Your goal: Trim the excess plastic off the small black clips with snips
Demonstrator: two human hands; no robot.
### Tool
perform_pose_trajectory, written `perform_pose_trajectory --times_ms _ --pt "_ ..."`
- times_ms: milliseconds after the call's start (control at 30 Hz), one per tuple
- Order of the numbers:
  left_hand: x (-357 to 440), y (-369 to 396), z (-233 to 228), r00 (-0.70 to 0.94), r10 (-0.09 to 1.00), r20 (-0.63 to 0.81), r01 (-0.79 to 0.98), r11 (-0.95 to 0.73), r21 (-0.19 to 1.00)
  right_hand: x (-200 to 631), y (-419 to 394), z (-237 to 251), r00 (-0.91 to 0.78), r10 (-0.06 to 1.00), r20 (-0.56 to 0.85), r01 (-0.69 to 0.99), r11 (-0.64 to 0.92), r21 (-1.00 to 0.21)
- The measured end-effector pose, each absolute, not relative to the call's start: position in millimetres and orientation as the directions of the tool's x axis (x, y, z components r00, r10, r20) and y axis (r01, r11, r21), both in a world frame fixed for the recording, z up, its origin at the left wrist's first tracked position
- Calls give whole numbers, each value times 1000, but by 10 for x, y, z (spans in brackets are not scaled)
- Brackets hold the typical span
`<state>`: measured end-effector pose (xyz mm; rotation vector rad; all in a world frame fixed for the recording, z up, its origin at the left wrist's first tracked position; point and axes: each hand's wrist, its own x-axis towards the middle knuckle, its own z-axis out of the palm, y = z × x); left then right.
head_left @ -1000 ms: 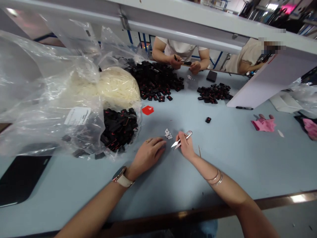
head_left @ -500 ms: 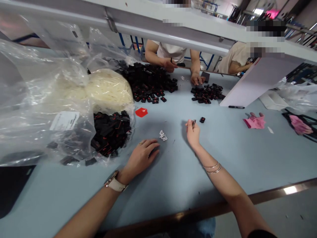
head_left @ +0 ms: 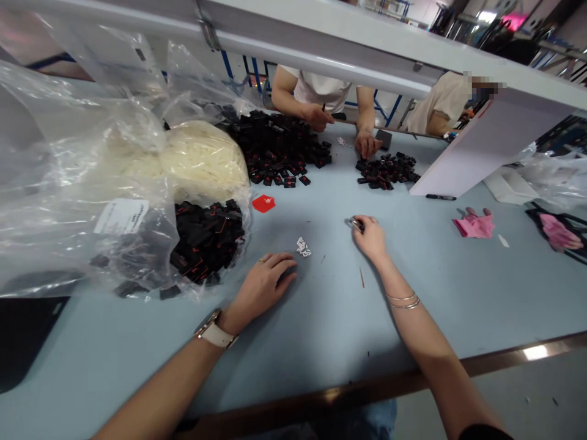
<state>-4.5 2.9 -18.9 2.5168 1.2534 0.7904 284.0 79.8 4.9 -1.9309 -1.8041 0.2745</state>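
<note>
1. Metal tool: in the right hand, right of the small white pieces and slightly farther off. The exposed end points left and a little toward the far side; its long axis, so far as it shows, runs from far left to near right.
2. Appearance: shiny, silvery and narrow at the exposed end. Dark material shows beside the metal at the fingers; whether it belongs to the tool cannot be told. The rest is hidden.
3. Right grip: fingers curled closely around the tool.
4. Left grip: the left hand lies palm down, holding nothing visible, its fingers loosely bent and slightly spread, their tips just beside the white pieces.
5. White pieces: small, loosely heaped on the tabletop; the heap stretches from far left to near right.
6. Surroundings: a red piece lies farther left; 1 thin brown stick lies nearer than the tool.
</note>
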Motion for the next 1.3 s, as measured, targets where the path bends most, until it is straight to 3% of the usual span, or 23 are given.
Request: perform_pose_trajectory --times_ms 133,200,300,467,600,667,933,1033,1300 --pt "-36 18 -168 479 799 363 680 -599 423 2530 673 51 -160 981 106 636 185 -749" --pt "-33 11 -162 458 813 360 692 -580 430 2387 575 80 -254 964 78 471 193 -861" --pt "-33 5 -163 430 822 373 688 -566 454 2211 422 129 -420 907 8 337 165 -927" --pt "-29 10 -144 481 756 444 581 -654 486 2058 304 78 -564 826 -5 373 249 -894" --pt "-18 6 -103 497 775 390 585 -631 509 2113 379 -39 -354 910 214 495 376 -783" --pt "-16 3 -89 480 796 370 605 -605 518 2168 422 -75 -328 911 252 579 404 -708" --pt "-13 11 -83 476 813 336 607 -580 542 2168 420 -48 -484 871 90 772 472 -426" --pt "-15 13 -92 469 812 346 607 -581 542 2157 427 -35 -473 876 94 774 464 -432" --pt "-15 9 -78 477 815 328 631 -578 518 2224 498 -13 -416 902 116 686 395 -611"
